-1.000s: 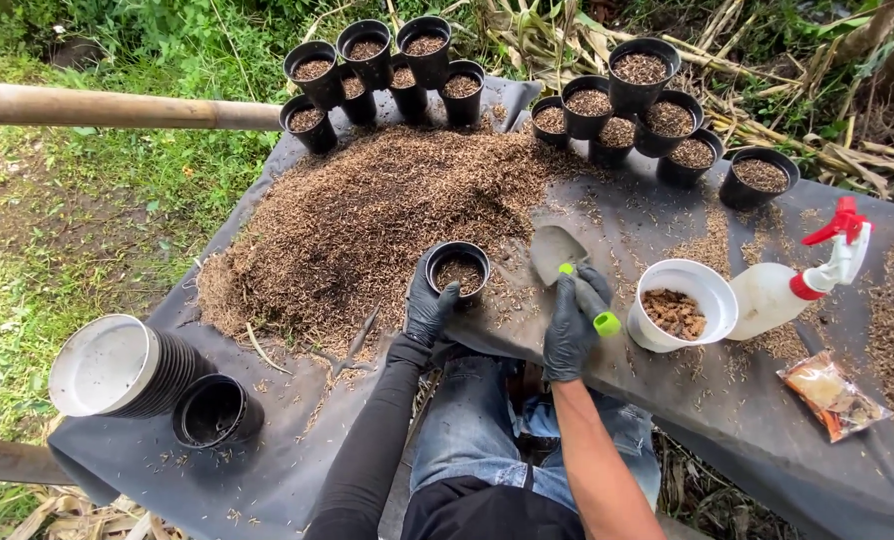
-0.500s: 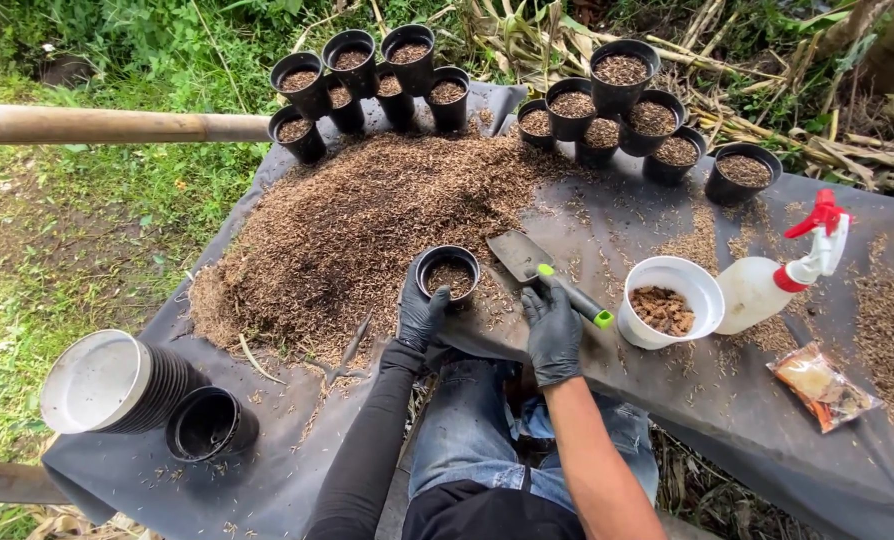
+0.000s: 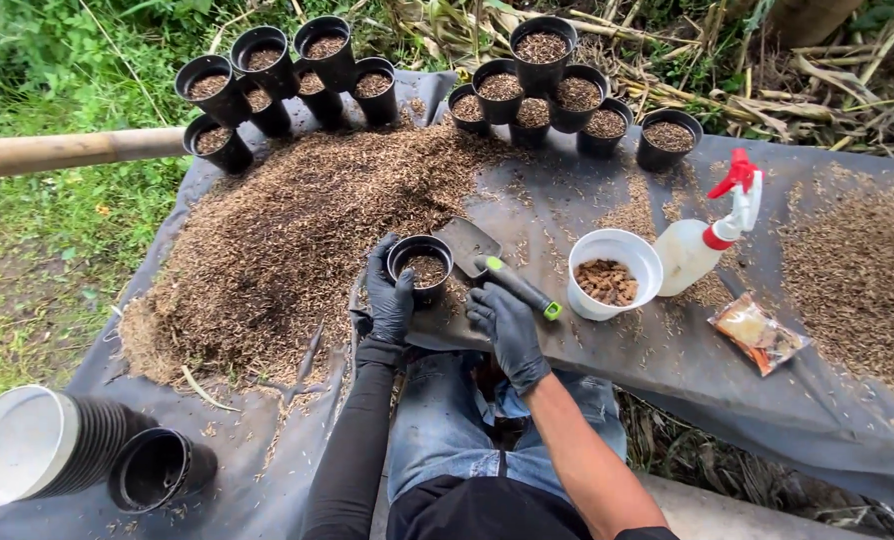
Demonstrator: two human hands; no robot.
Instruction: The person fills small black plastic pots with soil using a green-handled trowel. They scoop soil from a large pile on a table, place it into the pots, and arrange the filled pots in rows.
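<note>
Left hand [image 3: 390,295] grips the small black pot [image 3: 420,268], part-filled; right hand [image 3: 505,320], loosely curled, rests at the trowel [image 3: 495,267] lying at the pot's three o'clock.

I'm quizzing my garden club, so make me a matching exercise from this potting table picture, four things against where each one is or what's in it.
Things:
1. trowel
2. white bowl
3. spray bottle
4. small black pot

States:
A. gripped by the left hand
B. holds brown chunks
C. lying on the sheet, just beyond the right hand
D. red trigger, stands right of the bowl

Pairs: 1-C, 2-B, 3-D, 4-A
</note>
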